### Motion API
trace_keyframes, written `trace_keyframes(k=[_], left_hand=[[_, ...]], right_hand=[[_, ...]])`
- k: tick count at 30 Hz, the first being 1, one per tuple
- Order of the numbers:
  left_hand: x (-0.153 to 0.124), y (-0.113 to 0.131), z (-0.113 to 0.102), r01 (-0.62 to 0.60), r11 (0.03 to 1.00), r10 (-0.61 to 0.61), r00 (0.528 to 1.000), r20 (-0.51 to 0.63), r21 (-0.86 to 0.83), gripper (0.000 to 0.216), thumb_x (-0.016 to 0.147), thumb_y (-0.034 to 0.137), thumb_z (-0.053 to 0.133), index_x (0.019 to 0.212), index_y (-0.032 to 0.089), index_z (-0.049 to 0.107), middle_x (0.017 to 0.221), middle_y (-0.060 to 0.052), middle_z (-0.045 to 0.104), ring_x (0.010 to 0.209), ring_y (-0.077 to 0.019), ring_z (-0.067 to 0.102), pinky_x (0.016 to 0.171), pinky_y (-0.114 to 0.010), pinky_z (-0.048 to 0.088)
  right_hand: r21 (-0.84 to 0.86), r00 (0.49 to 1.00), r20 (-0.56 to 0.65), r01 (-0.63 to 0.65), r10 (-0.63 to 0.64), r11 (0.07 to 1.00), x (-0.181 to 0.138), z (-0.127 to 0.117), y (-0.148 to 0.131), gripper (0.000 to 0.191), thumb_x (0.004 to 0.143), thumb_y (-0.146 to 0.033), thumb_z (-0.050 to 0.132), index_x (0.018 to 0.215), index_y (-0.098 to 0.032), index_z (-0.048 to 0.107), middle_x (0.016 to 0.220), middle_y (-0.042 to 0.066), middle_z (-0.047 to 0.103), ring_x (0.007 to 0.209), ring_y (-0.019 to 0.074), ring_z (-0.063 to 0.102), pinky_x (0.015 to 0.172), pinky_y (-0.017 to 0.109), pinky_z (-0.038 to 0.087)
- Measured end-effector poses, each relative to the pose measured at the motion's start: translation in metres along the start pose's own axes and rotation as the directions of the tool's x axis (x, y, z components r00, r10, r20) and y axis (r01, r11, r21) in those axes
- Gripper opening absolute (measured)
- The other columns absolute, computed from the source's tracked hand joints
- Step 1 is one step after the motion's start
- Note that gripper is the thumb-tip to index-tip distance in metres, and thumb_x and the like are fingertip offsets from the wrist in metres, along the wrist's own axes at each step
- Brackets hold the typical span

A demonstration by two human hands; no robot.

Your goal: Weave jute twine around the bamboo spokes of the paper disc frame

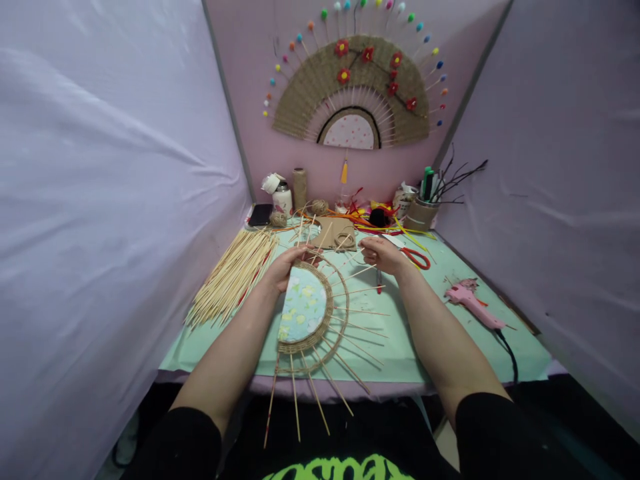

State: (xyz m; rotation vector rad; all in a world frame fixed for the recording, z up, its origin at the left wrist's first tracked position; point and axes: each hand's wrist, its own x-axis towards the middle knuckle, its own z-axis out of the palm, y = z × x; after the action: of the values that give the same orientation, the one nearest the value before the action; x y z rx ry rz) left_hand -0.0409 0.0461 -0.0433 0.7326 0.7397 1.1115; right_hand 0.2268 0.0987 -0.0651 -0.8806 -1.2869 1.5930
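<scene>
A half-made fan (306,308) lies on the mint green mat (400,333): a floral half-disc edged with jute cord, thin bamboo sticks radiating from it. My left hand (285,267) grips its far edge, fingers closed on the rim and sticks. My right hand (383,255) is pinched shut just right of the top, apparently on a thin cord or stick that I cannot make out clearly.
A bundle of bamboo sticks (235,275) lies at the left. Red scissors (415,257) and a pink glue gun (473,303) lie to the right. Twine spools, jars, a pen pot (423,210) and ribbons crowd the back. A finished fan (353,93) hangs on the wall.
</scene>
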Motion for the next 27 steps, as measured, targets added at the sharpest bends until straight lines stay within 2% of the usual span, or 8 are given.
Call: trace_keyframes(k=[3, 6, 10, 14, 19, 22, 27], left_hand=[[0.000, 0.000, -0.002, -0.029, 1.000, 0.029, 0.999, 0.015, 0.003, 0.014, 0.073, 0.015, 0.064, 0.087, 0.013, 0.065, 0.089, -0.009, 0.074, 0.081, -0.0198, 0.070, 0.077, -0.032, 0.054], [-0.001, 0.001, -0.003, -0.032, 0.999, 0.032, 0.999, 0.040, -0.007, 0.014, 0.073, 0.016, 0.065, 0.086, 0.014, 0.065, 0.087, -0.007, 0.073, 0.080, -0.0200, 0.070, 0.076, -0.032, 0.054], [-0.002, 0.001, -0.004, -0.034, 0.999, 0.037, 0.995, 0.088, -0.030, 0.016, 0.074, 0.018, 0.065, 0.089, 0.014, 0.065, 0.089, -0.008, 0.072, 0.085, -0.0212, 0.069, 0.083, -0.036, 0.053], [-0.008, -0.001, -0.001, -0.023, 0.998, 0.032, 0.984, 0.176, -0.054, 0.026, 0.073, 0.022, 0.067, 0.099, 0.016, 0.063, 0.096, -0.009, 0.071, 0.096, -0.0255, 0.068, 0.091, -0.042, 0.050], [-0.018, -0.005, 0.004, 0.044, 0.986, 0.019, 0.929, 0.369, -0.161, 0.038, 0.071, 0.026, 0.067, 0.108, 0.022, 0.059, 0.117, -0.011, 0.066, 0.110, -0.0342, 0.063, 0.095, -0.054, 0.046], [-0.022, -0.007, 0.005, 0.047, 0.973, 0.048, 0.917, 0.396, -0.228, 0.040, 0.071, 0.025, 0.064, 0.111, 0.025, 0.059, 0.124, -0.011, 0.064, 0.117, -0.0353, 0.059, 0.096, -0.055, 0.045], [-0.024, -0.006, 0.006, 0.042, 0.973, 0.056, 0.911, 0.408, -0.228, 0.055, 0.071, 0.021, 0.062, 0.125, 0.027, 0.053, 0.129, -0.011, 0.062, 0.122, -0.0353, 0.055, 0.097, -0.055, 0.044]], right_hand=[[-0.095, 0.997, 0.040, -0.066, 0.070, 0.993, -0.003, 0.000, 0.002, 0.036, 0.059, -0.043, 0.082, 0.076, -0.016, 0.065, 0.049, -0.010, 0.028, 0.046, 0.0053, 0.023, 0.044, 0.021, 0.019], [-0.240, 0.974, 0.124, -0.156, 0.190, 0.958, -0.007, 0.002, 0.003, 0.039, 0.058, -0.043, 0.082, 0.080, -0.015, 0.069, 0.049, -0.009, 0.037, 0.046, 0.0045, 0.026, 0.044, 0.021, 0.019], [-0.373, 0.911, 0.262, -0.208, 0.318, 0.904, -0.010, 0.005, 0.004, 0.037, 0.054, -0.042, 0.083, 0.074, -0.013, 0.072, 0.049, -0.006, 0.046, 0.045, 0.0035, 0.027, 0.042, 0.020, 0.018], [-0.462, 0.851, 0.359, -0.195, 0.383, 0.865, -0.013, 0.011, 0.004, 0.035, 0.058, -0.041, 0.082, 0.074, -0.012, 0.073, 0.055, -0.003, 0.057, 0.048, 0.0044, 0.038, 0.044, 0.019, 0.026], [-0.497, 0.814, 0.388, -0.211, 0.433, 0.841, -0.012, 0.012, 0.005, 0.035, 0.059, -0.041, 0.082, 0.076, -0.012, 0.073, 0.053, -0.004, 0.058, 0.045, 0.0047, 0.041, 0.043, 0.017, 0.027], [-0.475, 0.801, 0.400, -0.235, 0.446, 0.848, -0.011, 0.011, 0.008, 0.033, 0.060, -0.040, 0.082, 0.078, -0.013, 0.073, 0.056, -0.003, 0.061, 0.047, 0.0061, 0.047, 0.044, 0.018, 0.032], [-0.410, 0.811, 0.403, -0.255, 0.425, 0.876, -0.011, 0.011, 0.010, 0.030, 0.059, -0.035, 0.083, 0.078, -0.013, 0.074, 0.065, 0.000, 0.069, 0.055, 0.0085, 0.056, 0.053, 0.019, 0.041]])
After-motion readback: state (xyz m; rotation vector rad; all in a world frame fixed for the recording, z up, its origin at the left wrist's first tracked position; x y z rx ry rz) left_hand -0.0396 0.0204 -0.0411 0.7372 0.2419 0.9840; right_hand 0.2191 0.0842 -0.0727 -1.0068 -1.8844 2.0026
